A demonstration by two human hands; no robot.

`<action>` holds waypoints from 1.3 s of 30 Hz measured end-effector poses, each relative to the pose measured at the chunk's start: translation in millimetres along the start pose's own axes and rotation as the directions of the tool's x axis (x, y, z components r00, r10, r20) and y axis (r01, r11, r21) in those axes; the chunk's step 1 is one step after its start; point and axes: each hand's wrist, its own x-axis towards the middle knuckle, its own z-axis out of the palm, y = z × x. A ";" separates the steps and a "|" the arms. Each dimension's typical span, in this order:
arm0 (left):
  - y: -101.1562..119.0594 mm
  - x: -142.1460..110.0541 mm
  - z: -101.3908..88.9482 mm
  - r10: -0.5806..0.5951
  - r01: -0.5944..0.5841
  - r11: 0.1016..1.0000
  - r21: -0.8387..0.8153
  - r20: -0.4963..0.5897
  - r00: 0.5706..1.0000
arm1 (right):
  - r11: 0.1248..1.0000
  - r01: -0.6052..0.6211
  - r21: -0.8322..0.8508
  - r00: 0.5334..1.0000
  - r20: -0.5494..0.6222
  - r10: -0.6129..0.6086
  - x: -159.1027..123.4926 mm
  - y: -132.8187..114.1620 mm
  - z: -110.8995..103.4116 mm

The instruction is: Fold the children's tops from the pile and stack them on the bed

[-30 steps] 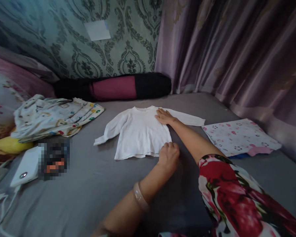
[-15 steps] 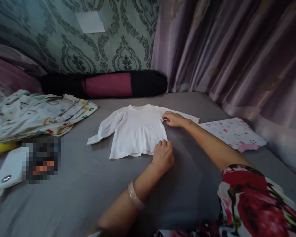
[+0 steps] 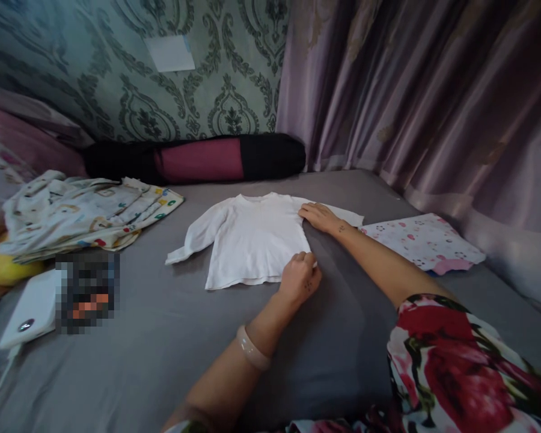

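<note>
A small white long-sleeved shirt [image 3: 258, 240] lies spread out, its neckline toward the wall. My left hand [image 3: 300, 278], wearing a pale bangle on the wrist, is closed on the hem's right corner, and a bit of white cloth shows by its fingers. Farther up the same edge, my right hand [image 3: 319, 218] has its fingers bent over the cloth at the right armpit; its thumb is hidden. The right sleeve stretches out behind that hand, while the left sleeve angles down with its cuff bent.
Grey sheet [image 3: 171, 349] covers the bed. Folded patterned clothes [image 3: 85, 210] are piled at left, near a white power bank [image 3: 31, 310] with a cable and a pixelated object. A pink-and-white printed cloth [image 3: 424, 240] lies right. A black-and-maroon long bolster [image 3: 198, 159] lines the wall beside curtains [image 3: 388, 90].
My right hand has settled flatter over the armpit. My left hand has shifted slightly right and turned, still at the hem corner. The view has moved a little.
</note>
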 end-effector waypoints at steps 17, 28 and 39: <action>-49.7 19.0 -35.0 0.024 -0.037 0.919 -0.393 -0.039 0.999 | 0.921 -0.236 0.311 0.971 0.108 0.213 71.3 -80.5 -6.8; -195.0 -31.0 -128.6 -0.650 0.424 0.753 -0.504 -0.468 0.598 | 0.765 -0.495 0.412 0.861 0.112 0.496 125.1 -77.5 23.5; -236.5 -67.6 -126.4 -0.862 0.885 0.415 -0.211 -0.401 0.309 | 0.777 -0.498 0.385 0.857 0.080 0.509 138.9 -92.7 6.7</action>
